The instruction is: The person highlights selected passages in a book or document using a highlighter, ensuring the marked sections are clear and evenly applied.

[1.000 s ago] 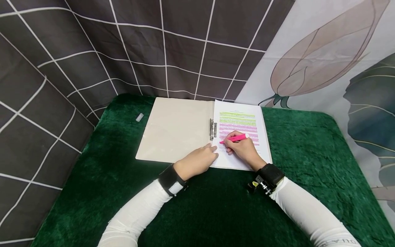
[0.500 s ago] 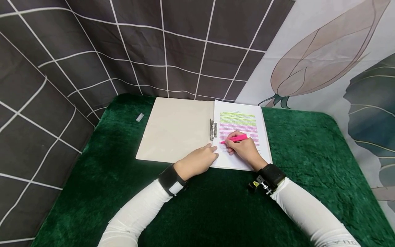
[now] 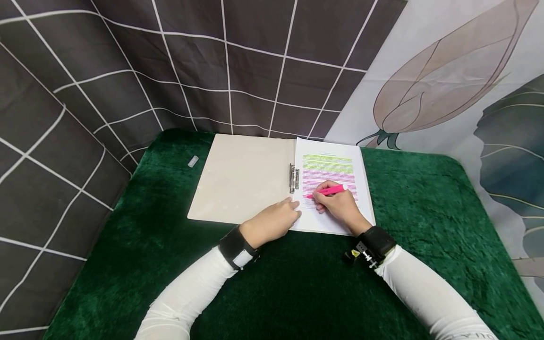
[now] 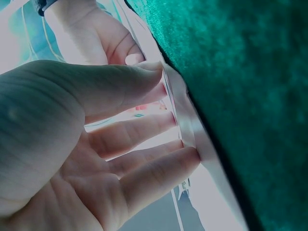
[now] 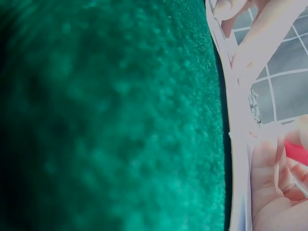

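An open cream file folder [image 3: 244, 177] lies flat, a metal clip [image 3: 292, 178] at its spine. On its right half rests a printed sheet [image 3: 314, 219], its upper lines marked yellow-green and lower ones pink. My right hand [image 3: 341, 204] pinches a pink highlighter [image 3: 331, 190] like a pen, its tip at the left end of a lower line. In the right wrist view, part of the highlighter [image 5: 297, 153] shows between the fingers. With fingers extended, my left hand [image 3: 271, 222] rests on the sheet's lower left corner; the left wrist view shows the fingertips [image 4: 189, 156] against the paper.
Dark green plush cloth [image 3: 272, 293] covers the table. A small pale eraser-like block [image 3: 193, 161] lies left of the folder. A dark grid-patterned curtain [image 3: 191, 61] stands behind and to the left, and a white floral one [image 3: 446, 94] at the right.
My right hand and the highlighter have slid slightly to the right along a line of text, with a little pink behind the tip. The left hand has stayed in place.
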`<act>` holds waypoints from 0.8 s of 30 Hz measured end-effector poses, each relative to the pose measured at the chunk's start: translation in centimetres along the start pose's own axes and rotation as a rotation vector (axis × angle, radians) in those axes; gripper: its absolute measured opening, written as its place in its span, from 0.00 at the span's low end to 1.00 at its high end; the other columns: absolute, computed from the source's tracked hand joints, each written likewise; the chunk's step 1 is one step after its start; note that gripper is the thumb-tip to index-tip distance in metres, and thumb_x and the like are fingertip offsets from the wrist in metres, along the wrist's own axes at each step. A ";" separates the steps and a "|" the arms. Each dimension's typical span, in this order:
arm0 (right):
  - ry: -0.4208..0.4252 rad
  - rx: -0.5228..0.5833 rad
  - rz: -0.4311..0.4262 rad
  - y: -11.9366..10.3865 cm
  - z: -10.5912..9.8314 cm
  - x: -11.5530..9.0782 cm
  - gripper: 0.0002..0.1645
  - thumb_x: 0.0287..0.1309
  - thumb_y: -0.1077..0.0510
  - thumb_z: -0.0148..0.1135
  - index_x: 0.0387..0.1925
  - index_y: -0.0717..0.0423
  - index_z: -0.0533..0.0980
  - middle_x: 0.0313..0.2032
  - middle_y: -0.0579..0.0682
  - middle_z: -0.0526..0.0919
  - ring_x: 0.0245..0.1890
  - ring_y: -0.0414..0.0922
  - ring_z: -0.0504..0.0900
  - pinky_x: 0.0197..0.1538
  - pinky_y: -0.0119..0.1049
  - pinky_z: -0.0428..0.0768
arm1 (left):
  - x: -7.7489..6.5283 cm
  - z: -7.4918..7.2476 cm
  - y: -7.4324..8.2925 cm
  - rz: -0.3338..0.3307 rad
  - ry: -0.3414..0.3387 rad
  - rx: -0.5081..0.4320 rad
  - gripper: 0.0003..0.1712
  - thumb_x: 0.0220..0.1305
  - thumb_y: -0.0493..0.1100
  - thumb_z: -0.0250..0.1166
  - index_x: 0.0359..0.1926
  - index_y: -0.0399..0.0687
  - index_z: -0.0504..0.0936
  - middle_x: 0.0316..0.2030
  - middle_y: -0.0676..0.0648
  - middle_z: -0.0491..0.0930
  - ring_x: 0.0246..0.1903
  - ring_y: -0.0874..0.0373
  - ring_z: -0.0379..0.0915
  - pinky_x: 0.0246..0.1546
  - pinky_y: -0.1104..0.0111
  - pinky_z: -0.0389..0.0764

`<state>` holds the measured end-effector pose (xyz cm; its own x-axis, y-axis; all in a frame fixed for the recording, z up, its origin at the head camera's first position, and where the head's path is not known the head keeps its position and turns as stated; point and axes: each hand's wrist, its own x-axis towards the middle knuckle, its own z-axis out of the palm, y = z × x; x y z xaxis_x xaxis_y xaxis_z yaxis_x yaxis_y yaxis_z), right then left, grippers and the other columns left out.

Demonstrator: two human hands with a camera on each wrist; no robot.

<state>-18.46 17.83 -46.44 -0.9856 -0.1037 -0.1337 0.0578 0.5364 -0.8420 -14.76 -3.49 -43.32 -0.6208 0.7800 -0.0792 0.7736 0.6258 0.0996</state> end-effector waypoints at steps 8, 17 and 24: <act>-0.003 0.013 -0.013 -0.1 -0.2 -0.2 0.14 0.61 0.50 0.64 0.37 0.58 0.77 0.22 0.54 0.83 0.19 0.44 0.83 0.23 0.28 0.79 | 0.0 0.0 0.0 0.005 0.000 -0.005 0.18 0.68 0.39 0.60 0.57 0.42 0.80 0.62 0.37 0.75 0.62 0.41 0.68 0.62 0.59 0.72; 0.010 0.018 -0.011 0.2 -0.6 -0.2 0.13 0.61 0.51 0.64 0.37 0.58 0.77 0.22 0.55 0.84 0.18 0.45 0.83 0.22 0.28 0.78 | 0.0 0.1 -0.1 0.009 0.003 -0.003 0.19 0.67 0.39 0.61 0.58 0.42 0.80 0.63 0.37 0.74 0.62 0.41 0.68 0.61 0.59 0.73; 0.009 0.020 -0.010 0.4 -0.6 -0.1 0.12 0.61 0.51 0.64 0.36 0.57 0.77 0.22 0.55 0.85 0.19 0.45 0.83 0.22 0.28 0.79 | 0.0 0.1 -0.1 0.010 0.003 0.002 0.19 0.67 0.39 0.61 0.58 0.42 0.80 0.62 0.37 0.74 0.62 0.41 0.68 0.62 0.60 0.73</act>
<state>-18.42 18.59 -46.43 -0.9876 -0.1013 -0.1201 0.0506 0.5186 -0.8535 -14.83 -3.56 -43.39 -0.6132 0.7864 -0.0752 0.7802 0.6178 0.0980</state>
